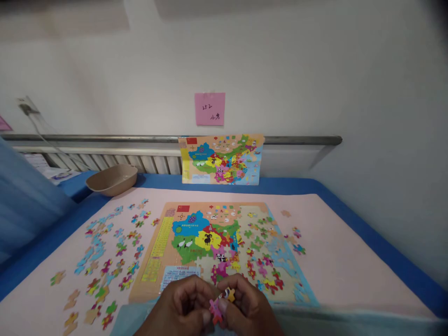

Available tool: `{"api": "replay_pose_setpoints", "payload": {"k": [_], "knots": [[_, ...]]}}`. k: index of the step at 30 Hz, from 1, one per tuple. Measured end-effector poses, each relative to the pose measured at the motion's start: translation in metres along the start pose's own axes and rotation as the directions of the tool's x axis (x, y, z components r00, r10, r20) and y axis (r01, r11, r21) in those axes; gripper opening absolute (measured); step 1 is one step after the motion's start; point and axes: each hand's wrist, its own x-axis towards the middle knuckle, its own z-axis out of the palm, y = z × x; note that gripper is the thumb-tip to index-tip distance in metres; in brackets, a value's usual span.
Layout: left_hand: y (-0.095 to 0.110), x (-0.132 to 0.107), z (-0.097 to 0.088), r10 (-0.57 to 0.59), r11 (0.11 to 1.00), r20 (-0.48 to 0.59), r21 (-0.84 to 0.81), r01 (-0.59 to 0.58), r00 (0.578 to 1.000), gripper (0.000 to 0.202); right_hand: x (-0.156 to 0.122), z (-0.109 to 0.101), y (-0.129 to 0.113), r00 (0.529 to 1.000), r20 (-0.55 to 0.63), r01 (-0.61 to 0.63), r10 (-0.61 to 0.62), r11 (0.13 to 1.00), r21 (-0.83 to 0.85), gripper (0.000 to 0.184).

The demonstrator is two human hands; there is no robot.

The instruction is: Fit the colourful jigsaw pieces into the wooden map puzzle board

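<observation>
Close to the table's near edge, my left hand [189, 303] is closed, its thumb and fingertips against a pink jigsaw piece [215, 310]. My right hand [247, 305] pinches the same piece from the other side, and an orange and white jigsaw piece [229, 295] pokes out between its fingers. Just beyond both hands lies a partly assembled map jigsaw puzzle [189, 238]. Its left half and top are joined up, with animals on coloured regions. Loose pieces [257, 242] rest on the bare right side of its board. My hands cover part of the puzzle's bottom edge.
Many loose jigsaw pieces [121, 249] are scattered left of the board, and a few [299, 248] lie to its right. A printed map picture [222, 161] leans against the wall below a metal rail [304, 140]. A beige basin [114, 181] stands at the back left.
</observation>
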Motion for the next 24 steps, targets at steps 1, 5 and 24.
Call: {"api": "replay_pose_setpoints", "payload": {"k": [1,5,24], "knots": [[0.0,-0.001,0.0,0.001,1.0,0.006,-0.004,-0.001,1.0,0.05,0.0,0.0,0.0,1.0,0.002,-0.007,0.007,1.0,-0.003,0.026],[-0.001,-0.003,0.0,0.029,0.998,0.044,-0.053,-0.027,0.999,0.04,0.0,0.0,-0.002,0.999,0.01,-0.049,0.049,0.999,-0.016,0.024],[0.0,-0.005,0.003,0.006,0.999,-0.137,0.034,-0.001,0.99,0.044,0.007,0.003,0.017,0.991,-0.132,0.035,-0.029,0.999,0.041,0.044]]}}
